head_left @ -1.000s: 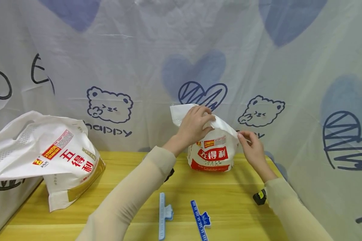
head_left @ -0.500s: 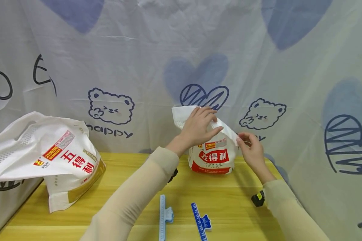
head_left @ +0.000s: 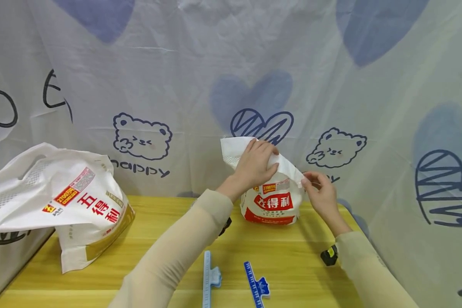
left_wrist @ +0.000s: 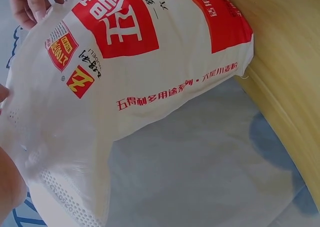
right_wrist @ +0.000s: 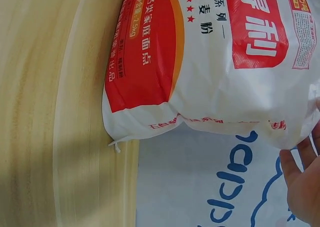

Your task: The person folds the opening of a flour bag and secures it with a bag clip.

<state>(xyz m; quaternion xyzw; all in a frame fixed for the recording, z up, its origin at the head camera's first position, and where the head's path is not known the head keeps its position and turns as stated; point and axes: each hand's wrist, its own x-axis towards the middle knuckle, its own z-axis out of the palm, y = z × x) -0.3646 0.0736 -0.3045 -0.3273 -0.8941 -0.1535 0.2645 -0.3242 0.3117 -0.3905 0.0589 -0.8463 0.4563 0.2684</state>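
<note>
A white flour bag with red panels [head_left: 273,201] stands upright at the back of the table, its top folded over and slanting down to the right. My left hand [head_left: 256,164] grips the fold from above, fingers over the far side. At the fold's right corner, my right hand [head_left: 323,194] pinches the bag's edge between thumb and fingers. In the left wrist view the flour bag [left_wrist: 135,72] shows its handle holes, and only part of the left hand [left_wrist: 7,182] appears. The right wrist view shows right-hand fingertips [right_wrist: 302,157] at the bag's edge.
A second white flour bag [head_left: 88,205] with a gold base leans at the table's left. A light blue clip [head_left: 208,278] and a dark blue clip [head_left: 257,284] lie near the front of the wooden table [head_left: 158,244]. A patterned curtain [head_left: 192,85] hangs close behind.
My left thumb, spread away from the fingers half a second ago, has come down against the folded top. The right hand keeps its pinch on the corner, and the flour bag stays in place.
</note>
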